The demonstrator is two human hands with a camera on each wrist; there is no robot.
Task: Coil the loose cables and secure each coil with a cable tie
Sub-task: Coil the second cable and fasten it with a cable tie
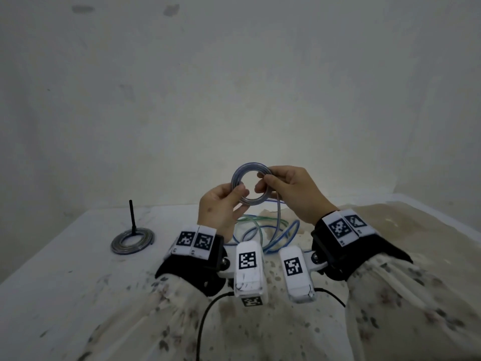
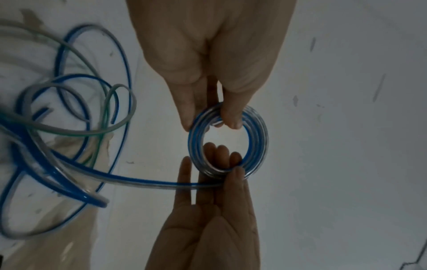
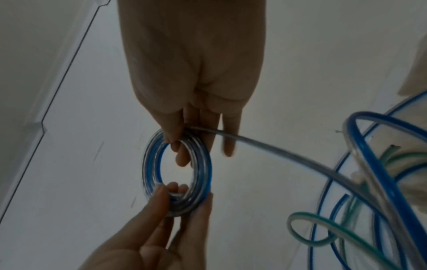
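A small coil [image 1: 243,168] of clear, blue-striped cable is held upright above the table between both hands. My left hand [image 1: 238,196] pinches its lower left side; in the left wrist view its thumb and fingers [image 2: 227,118] clamp the coil [image 2: 258,138]. My right hand [image 1: 263,182] pinches the right side, shown in the right wrist view as fingers [image 3: 172,135] on the coil [image 3: 151,171]. A free tail [image 3: 277,148] runs from the coil down to loose blue and green cables [image 1: 286,233] on the table.
A finished coil [image 1: 117,244] lies on the white table [image 1: 65,269] at the left, with a black cable tie [image 1: 132,217] standing up from it. A beige patch [image 1: 390,230] covers the table's right side. A pale wall stands close behind.
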